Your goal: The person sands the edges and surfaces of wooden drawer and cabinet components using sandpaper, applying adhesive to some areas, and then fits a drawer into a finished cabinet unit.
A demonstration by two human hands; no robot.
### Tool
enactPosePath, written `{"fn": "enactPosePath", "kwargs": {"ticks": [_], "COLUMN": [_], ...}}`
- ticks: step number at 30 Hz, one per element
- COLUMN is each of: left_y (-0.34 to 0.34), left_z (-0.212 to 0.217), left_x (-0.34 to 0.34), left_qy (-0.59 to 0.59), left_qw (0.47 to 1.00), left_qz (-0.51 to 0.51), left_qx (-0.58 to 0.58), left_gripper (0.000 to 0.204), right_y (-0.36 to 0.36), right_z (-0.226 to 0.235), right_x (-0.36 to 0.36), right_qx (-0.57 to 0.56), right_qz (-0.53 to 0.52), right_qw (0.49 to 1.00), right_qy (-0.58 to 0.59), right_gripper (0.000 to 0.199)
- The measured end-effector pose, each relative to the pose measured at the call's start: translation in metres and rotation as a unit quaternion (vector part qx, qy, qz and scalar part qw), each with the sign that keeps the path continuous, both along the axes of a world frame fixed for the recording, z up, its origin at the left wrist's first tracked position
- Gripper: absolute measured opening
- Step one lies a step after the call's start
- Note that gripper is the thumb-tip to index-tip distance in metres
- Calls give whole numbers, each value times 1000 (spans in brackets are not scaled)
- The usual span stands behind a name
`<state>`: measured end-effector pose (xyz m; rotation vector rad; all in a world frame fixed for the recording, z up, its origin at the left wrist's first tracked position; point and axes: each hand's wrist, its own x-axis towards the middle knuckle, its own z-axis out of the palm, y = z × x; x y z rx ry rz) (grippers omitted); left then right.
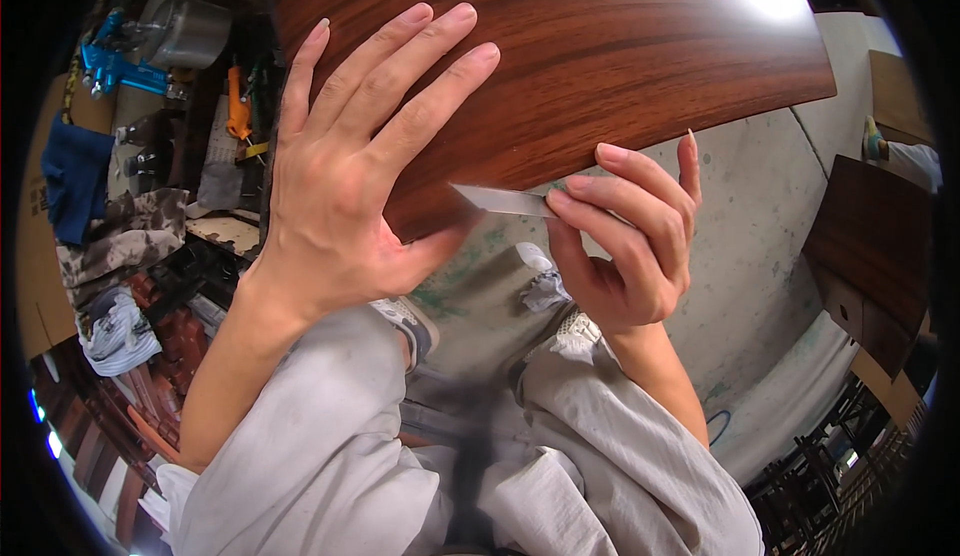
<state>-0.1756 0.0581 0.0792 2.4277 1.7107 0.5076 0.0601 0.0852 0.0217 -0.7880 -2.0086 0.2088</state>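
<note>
A glossy, dark reddish-brown wooden panel with a long rounded cutout lies in front of me. Spread flat over its left end, my left hand is open with the fingers apart and holds nothing; whether the palm touches the wood is hidden. Pinched between the thumb and fingers of my right hand is a thin flat metal blade with a slanted point. That hand is just off the panel's near edge, and the blade points left toward my left thumb, which looks blurred.
At the left are a blue spray gun, an orange-handled tool, a dark blue cloth and a striped cloth. Crumpled paper lies on the concrete floor by my shoes. Another dark wooden panel stands at the right.
</note>
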Motion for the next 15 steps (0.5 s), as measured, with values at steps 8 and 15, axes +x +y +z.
{"fn": "enactPosePath", "kwargs": {"ticks": [8,15], "left_y": [0,0], "left_z": [1,2], "left_x": [2,0], "left_qy": [-6,-13], "left_qw": [1000,1000], "left_qz": [5,2], "left_qx": [-2,-5], "left_gripper": [91,91], "right_y": [2,-2], "right_z": [2,2], "right_x": [-1,-5], "right_qx": [-4,-17], "right_qz": [13,14], "right_qw": [1000,999], "right_qy": [14,37], "right_gripper": [23,24]}}
